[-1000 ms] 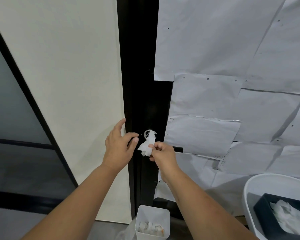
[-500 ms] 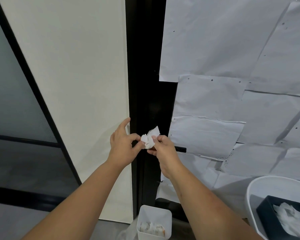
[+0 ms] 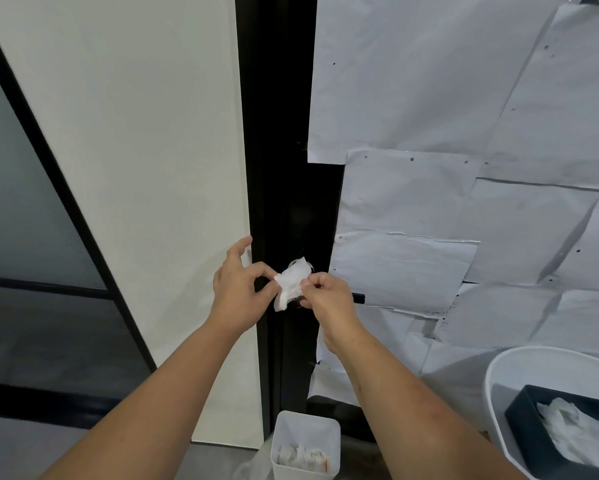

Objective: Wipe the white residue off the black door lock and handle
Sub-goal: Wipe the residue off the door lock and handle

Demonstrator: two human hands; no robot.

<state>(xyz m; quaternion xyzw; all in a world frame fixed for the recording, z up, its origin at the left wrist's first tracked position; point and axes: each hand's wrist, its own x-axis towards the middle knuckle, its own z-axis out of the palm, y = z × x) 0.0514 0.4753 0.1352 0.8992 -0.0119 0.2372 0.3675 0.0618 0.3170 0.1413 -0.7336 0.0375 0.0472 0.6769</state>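
Note:
A white wipe [image 3: 290, 281] is held between both hands in front of the black door frame [image 3: 284, 168]. My left hand [image 3: 237, 289] pinches its left edge with thumb and forefinger. My right hand [image 3: 325, 299] pinches its right side. The black door handle [image 3: 359, 298] shows only as a short tip sticking out to the right of my right hand. The lock body is hidden behind the wipe and hands; no residue can be made out on it.
White paper sheets [image 3: 464, 168] cover the door to the right. A small white bin [image 3: 305, 445] with used wipes stands on the floor below. A white tub [image 3: 519, 368] at the lower right holds a dark tray of fresh wipes [image 3: 575, 427]. A cream wall panel [image 3: 135, 133] lies left.
The wipe was crumpled in my right hand against the lock; now both hands hold it and it is spread flatter. My left hand has come off the frame edge onto the wipe.

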